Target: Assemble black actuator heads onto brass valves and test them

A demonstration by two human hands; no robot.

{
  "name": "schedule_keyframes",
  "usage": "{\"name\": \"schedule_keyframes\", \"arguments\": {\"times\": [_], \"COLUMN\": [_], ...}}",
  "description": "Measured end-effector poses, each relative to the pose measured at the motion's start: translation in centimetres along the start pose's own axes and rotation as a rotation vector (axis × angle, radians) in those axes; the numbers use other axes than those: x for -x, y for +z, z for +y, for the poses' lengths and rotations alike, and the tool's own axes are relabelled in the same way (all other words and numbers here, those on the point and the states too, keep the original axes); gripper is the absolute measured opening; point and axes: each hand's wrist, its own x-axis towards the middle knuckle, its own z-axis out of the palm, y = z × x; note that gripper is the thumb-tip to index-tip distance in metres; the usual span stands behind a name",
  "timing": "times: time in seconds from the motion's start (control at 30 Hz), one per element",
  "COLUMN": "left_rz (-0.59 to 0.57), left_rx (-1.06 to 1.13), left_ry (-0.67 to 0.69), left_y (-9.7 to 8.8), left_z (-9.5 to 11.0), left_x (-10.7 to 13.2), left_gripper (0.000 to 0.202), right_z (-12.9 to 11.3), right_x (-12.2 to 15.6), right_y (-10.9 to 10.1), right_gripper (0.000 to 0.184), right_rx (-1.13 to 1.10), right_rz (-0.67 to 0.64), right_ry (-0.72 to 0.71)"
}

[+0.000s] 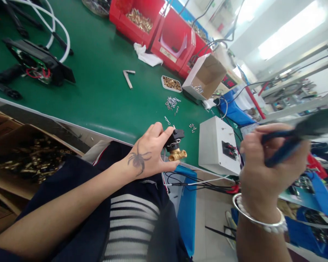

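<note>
My left hand (149,154) is closed on a small brass valve (177,155) with a black plastic housing (176,135) on top, at the front edge of the green bench. A thin metal clip (177,142) shows around the black neck, and a pale cable runs down from beside the valve. Raised at the right, my right hand (268,171) grips a dark blue-handled tool (280,147). The tool's dark head points right and is too blurred to name its kind exactly. Several silver clip pins (171,103) lie beyond the valve, with one single pin (167,120) closer.
A white box with a black socket (217,145) stands right of the valve. Behind are a dish of brass parts (171,83), an open carton (205,76), red bins (138,20) and a hex key (129,78). A blue crate (187,214) sits below the bench edge.
</note>
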Motion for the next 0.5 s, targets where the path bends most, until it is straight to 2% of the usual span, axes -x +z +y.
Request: {"name": "schedule_keyframes", "arguments": {"times": [0.03, 0.07, 0.13, 0.17, 0.2, 0.23, 0.3, 0.33, 0.37, 0.4, 0.47, 0.5], "left_rz": [-0.008, -0.016, -0.015, -0.011, -0.008, -0.005, -0.011, -0.017, -0.02, -0.027, -0.033, -0.035], "left_rx": [-0.006, -0.008, -0.004, 0.0, 0.002, 0.0, -0.01, -0.016, -0.021, -0.024, -0.027, -0.026], "left_ry": [-0.003, -0.007, -0.013, -0.014, -0.01, -0.004, 0.008, 0.011, 0.011, 0.01, 0.006, 0.006], "left_y": [-0.02, -0.06, -0.11, -0.13, -0.13, -0.13, -0.13, -0.13, -0.14, -0.14, -0.15, -0.16], "left_z": [0.03, 0.06, 0.09, 0.09, 0.08, 0.07, 0.07, 0.09, 0.12, 0.17, 0.26, 0.3], "left_x": [-0.03, -0.05, -0.06, -0.06, -0.06, -0.06, -0.08, -0.09, -0.11, -0.12, -0.13, -0.13], "left_gripper": [0.07, 0.068, 0.066, 0.066, 0.067, 0.068, 0.07, 0.071, 0.071, 0.071, 0.069, 0.068], "right_z": [0.02, 0.05, 0.17, 0.22, 0.25, 0.26, 0.2, 0.16, 0.14, 0.13, 0.19, 0.24], "right_x": [0.09, 0.18, 0.21, 0.15, 0.06, -0.04, -0.14, -0.13, -0.08, -0.04, -0.06, -0.14], "right_y": [0.13, 0.28, 0.43, 0.39, 0.29, 0.15, -0.01, 0.03, 0.12, 0.25, 0.39, 0.34], "right_gripper": [0.013, 0.015, 0.018, 0.018, 0.016, 0.014, 0.012, 0.014, 0.016, 0.017, 0.019, 0.018], "right_rx": [-0.009, -0.017, -0.004, 0.011, 0.022, 0.024, 0.007, -0.01, -0.028, -0.038, -0.02, -0.004], "right_rz": [0.035, -0.062, -0.472, -0.628, -0.655, -0.537, -0.153, -0.057, -0.068, -0.182, -0.539, -0.633], "right_ry": [-0.009, -0.056, -0.194, -0.227, -0.215, -0.168, -0.059, -0.041, -0.061, -0.108, -0.213, -0.229]}}
